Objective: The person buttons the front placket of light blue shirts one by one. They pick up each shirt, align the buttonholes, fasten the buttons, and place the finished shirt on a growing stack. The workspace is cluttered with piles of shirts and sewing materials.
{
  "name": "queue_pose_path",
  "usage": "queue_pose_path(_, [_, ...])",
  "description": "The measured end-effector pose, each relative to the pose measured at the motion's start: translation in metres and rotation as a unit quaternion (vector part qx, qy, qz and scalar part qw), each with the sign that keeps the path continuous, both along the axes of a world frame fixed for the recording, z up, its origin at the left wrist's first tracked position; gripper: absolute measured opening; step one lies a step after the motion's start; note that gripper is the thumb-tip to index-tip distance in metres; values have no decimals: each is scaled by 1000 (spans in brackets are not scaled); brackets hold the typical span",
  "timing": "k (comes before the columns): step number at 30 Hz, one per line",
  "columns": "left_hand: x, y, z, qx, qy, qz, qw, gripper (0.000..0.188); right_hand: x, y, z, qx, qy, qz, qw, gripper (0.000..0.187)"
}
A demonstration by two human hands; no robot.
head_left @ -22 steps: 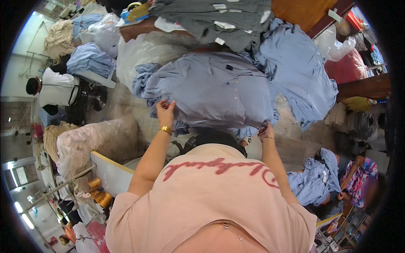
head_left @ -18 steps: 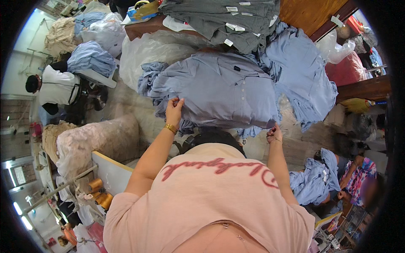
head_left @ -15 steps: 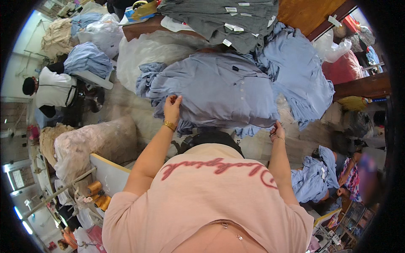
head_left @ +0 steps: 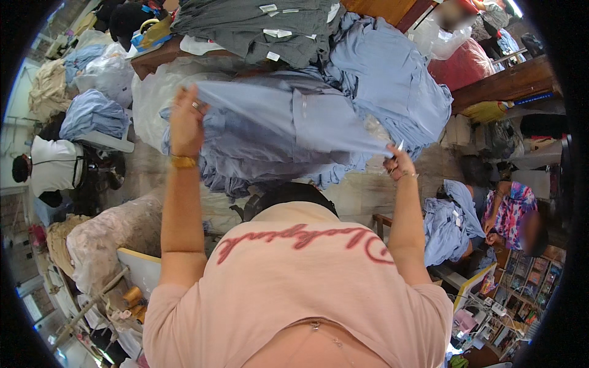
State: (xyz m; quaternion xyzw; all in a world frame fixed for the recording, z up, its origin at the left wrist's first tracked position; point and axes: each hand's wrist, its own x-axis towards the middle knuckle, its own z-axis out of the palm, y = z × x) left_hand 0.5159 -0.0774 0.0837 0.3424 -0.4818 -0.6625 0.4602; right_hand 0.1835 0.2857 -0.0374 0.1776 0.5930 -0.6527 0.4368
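A light blue shirt [head_left: 264, 104] is stretched between my hands, partly smeared by motion, its upper edge lifted. My left hand [head_left: 187, 126] is raised on the left and closed on one end of it. On the right, my right hand [head_left: 400, 164] pinches a lower corner of the same shirt. From its fingers sticks a small pale pointed thing [head_left: 400, 146], too small to name. Beneath lies a pile of blue shirts [head_left: 230, 168], its lower folds hanging toward me.
Dark grey garments [head_left: 245, 30] with white tags lie beyond, and more blue shirts [head_left: 392, 80] at the right. Clear plastic [head_left: 147, 92] borders the pile. A person in patterned clothing [head_left: 512, 211] handles blue garments [head_left: 451, 230] at right; another in white [head_left: 55, 162] is at left.
The shirt that lay flat with its buttons showing is now lifted and pulled taut. My left hand has risen up and to the left; my right hand is slightly higher. The view has shifted.
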Motion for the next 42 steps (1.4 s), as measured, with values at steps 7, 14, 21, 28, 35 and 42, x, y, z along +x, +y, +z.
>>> queue_pose_path(7, [34,-55,84,-103,62,56,991,15,15,-52,84,-175,105,55,977,20])
queue_pose_path(14, [24,-33,88,-20,42,-63,997,16,-70,-35,225,-338,329,-61,880,11])
queue_pose_path(21, [20,-51,194,-178,102,65,976,30,-36,-51,231,-232,227,39,945,8])
queue_pose_path(28, [39,-91,205,-661,-448,276,535,44,-32,-37,292,-258,368,-66,891,10])
queue_pose_path(35, [43,-100,199,-754,-344,103,550,49,-12,-13,316,-273,343,-34,898,17])
queue_pose_path(42, [80,-106,187,-554,-185,-63,809,47,0,-8,289,-316,355,-130,870,9])
